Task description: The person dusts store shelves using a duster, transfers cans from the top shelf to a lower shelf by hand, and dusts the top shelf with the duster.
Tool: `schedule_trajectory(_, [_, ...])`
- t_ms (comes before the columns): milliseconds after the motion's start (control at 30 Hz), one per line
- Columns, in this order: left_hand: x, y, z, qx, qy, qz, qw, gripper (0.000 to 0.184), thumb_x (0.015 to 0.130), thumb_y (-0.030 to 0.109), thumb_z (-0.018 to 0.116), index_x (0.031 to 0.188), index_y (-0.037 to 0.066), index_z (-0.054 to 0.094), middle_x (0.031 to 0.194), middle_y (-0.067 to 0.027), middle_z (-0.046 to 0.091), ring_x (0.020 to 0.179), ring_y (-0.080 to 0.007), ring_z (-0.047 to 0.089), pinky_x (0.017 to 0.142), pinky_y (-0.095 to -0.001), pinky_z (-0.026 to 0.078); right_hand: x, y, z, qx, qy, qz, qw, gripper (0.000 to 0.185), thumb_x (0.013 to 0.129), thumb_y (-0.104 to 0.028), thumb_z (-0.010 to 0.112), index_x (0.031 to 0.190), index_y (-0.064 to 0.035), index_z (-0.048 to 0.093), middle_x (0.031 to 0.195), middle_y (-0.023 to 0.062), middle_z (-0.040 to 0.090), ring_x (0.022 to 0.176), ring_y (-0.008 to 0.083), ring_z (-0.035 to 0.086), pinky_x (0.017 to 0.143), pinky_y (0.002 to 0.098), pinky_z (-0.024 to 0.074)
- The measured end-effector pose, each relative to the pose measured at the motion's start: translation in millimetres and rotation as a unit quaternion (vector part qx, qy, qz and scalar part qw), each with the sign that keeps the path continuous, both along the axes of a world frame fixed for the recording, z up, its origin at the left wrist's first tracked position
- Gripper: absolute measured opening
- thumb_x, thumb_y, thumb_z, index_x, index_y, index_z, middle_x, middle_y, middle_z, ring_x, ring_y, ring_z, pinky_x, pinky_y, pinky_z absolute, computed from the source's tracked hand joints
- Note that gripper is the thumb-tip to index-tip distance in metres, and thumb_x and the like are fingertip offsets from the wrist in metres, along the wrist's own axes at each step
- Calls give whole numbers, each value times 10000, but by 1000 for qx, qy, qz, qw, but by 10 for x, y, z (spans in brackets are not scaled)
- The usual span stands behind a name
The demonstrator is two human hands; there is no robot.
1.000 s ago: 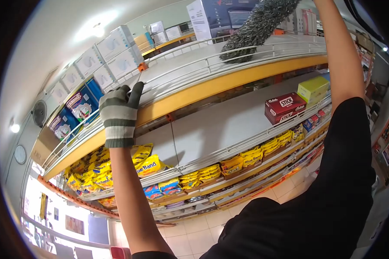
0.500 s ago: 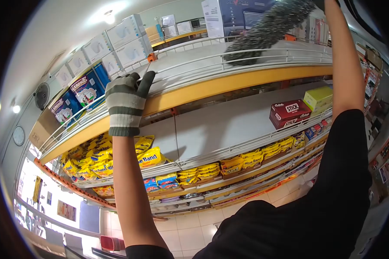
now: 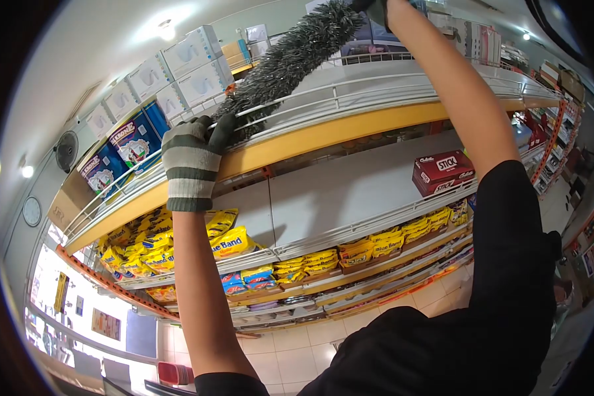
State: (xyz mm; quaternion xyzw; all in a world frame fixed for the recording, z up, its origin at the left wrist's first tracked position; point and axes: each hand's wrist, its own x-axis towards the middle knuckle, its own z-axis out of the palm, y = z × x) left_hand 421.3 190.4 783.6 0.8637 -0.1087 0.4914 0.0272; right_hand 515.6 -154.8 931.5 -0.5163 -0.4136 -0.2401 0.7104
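While your left hand (image 3: pixel 193 160) clamps the wire rail (image 3: pixel 336 98), your right hand (image 3: pixel 374 9) (partly cropped) grips the grey duster (image 3: pixel 287 61) over the shelf (image 3: pixel 383 80).

We see everything from one camera on the head, facing forward and down. It sits above our torso (image 3: pixel 429 350), about arm's length from the upper shelf (image 3: pixel 336 135), with our left hand (image 3: pixel 191 158) in full view and our right hand (image 3: pixel 377 13) cut by the top edge. The wide, round-edged view takes in ceiling light (image 3: pixel 167 30) and floor (image 3: pixel 294 360) together.
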Motion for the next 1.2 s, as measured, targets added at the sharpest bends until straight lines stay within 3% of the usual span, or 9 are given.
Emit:
schedule_trajectory(133, [-5,2,13,-10,11,1,1000,540,932,556,649,798,44,755,739,-180,705,705,-365,687,707,-456,525,20,-249,77,12,3,-9,1000,495,1064,-476,387,688,-195,543,508,-11,391,470,186,380,652,458,489])
schedule_trajectory(433, [11,13,-8,-9,18,17,1000,581,949,595,599,893,45,780,739,-192,700,740,-370,695,730,-445,532,-36,-1808,462,22,20,-144,989,518,1068,-494,369,683,-194,544,503,-11,408,473,194,398,678,472,509])
schedule_trajectory(533, [36,-16,-14,-21,-21,0,1000,568,919,582,645,802,40,767,732,-179,712,706,-360,694,719,-449,538,-19,-1498,467,25,13,-116,993,526,1069,-499,362,682,-194,544,501,-11,414,475,197,403,687,477,515])
schedule_trajectory(733, [-6,-8,13,-12,20,9,1000,532,918,564,655,840,52,776,766,-181,725,716,-370,696,727,-454,540,53,-58,251,50,23,25,998,541,1072,-511,350,679,-193,545,498,-11,425,477,203,415,704,487,529])
schedule_trajectory(867, [0,-15,10,-20,-13,-18,1000,512,916,554,664,836,60,772,752,-177,718,707,-373,691,713,-454,538,35,154,206,44,28,64,997,552,1074,-518,342,677,-193,546,496,-11,433,479,207,423,716,494,538])
schedule_trajectory(933, [-10,2,9,-3,2,-7,1000,549,947,569,624,885,44,773,724,-199,690,717,-382,683,703,-458,516,35,-41,271,51,34,52,997,557,1074,-522,337,676,-193,546,495,-11,437,480,209,427,722,497,542])
schedule_trajectory(1200, [43,-6,-17,-11,-21,18,1000,570,922,588,645,758,52,749,717,-171,709,688,-359,693,700,-449,538,-256,-1987,798,65,131,-60,987,579,1078,-537,321,672,-192,547,491,-11,452,484,216,443,745,510,560])
